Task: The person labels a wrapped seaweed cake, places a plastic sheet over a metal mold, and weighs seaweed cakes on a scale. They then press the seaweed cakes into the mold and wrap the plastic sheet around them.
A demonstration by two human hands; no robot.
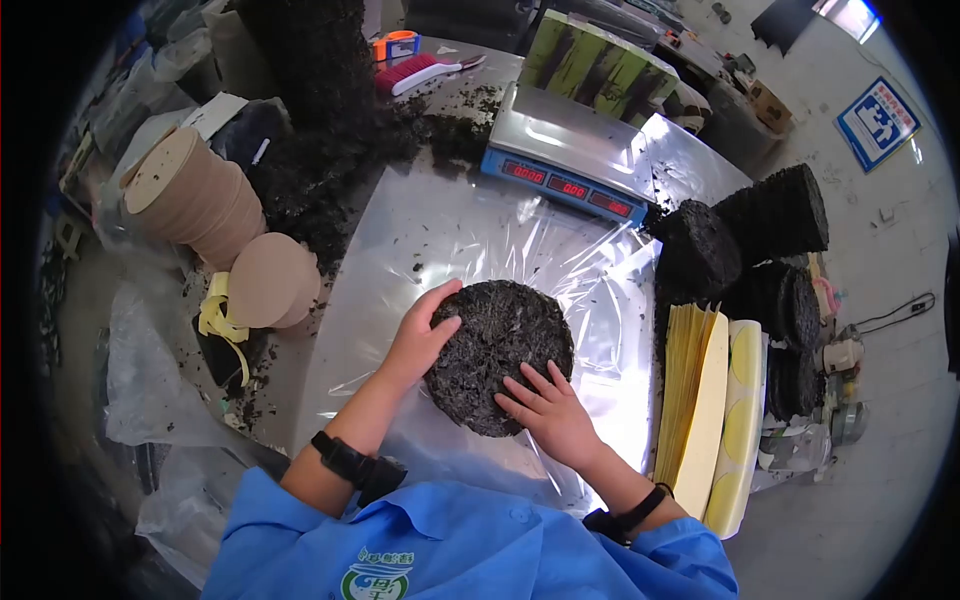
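Observation:
A round, dark, flat cake of dried leafy material lies over clear plastic sheets in front of me. My left hand touches the cake's upper left edge, thumb and fingers apart. Spread across the cake's lower right part are the fingers of my right hand, resting flat on its surface. Neither hand is wrapped round the cake.
A blue scale carries a green patterned box. Left are round brown cardboard discs and loose dark material. Right are yellow papers and stacked dark cakes. A red brush lies behind.

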